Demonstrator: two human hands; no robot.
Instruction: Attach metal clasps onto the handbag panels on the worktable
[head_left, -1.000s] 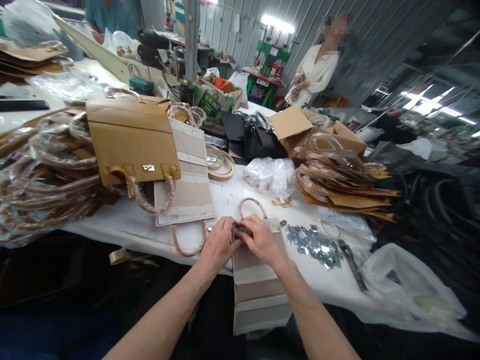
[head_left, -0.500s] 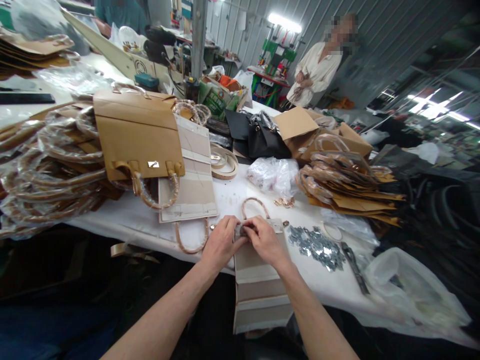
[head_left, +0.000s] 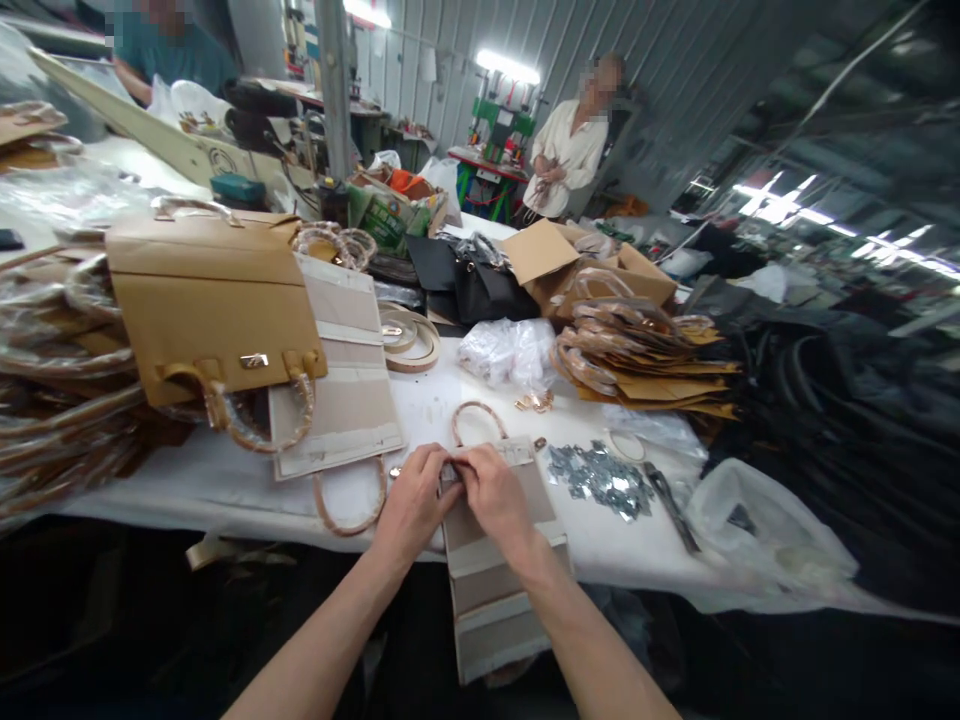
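Note:
A grey-beige bag panel (head_left: pixel 499 580) with a wrapped handle (head_left: pixel 480 408) at its far end lies over the table's front edge. Both hands work at its upper left part. My left hand (head_left: pixel 416 495) is closed at the panel's edge, thumb and fingers pinched together. Opposite it, my right hand (head_left: pixel 487 490) pinches the same spot with its fingertips. Whatever small piece lies between the fingertips is hidden. Right of the panel is a heap of small silvery metal plates (head_left: pixel 600 478). Gold-coloured fittings (head_left: pixel 534 402) lie beyond the panel.
On the left, a tan handbag (head_left: pixel 217 310) rests on another beige panel (head_left: pixel 345 380), beside piled bags with plastic-wrapped handles. Stacked tan bag pieces (head_left: pixel 649 355) and a black-handled tool (head_left: pixel 671 508) are at right. A clear plastic bag (head_left: pixel 772 525) hangs near the front edge. A person (head_left: pixel 570 150) stands behind.
The camera view has swung right, so the scene sits further left. Both hands remain pinched at the same part of the panel.

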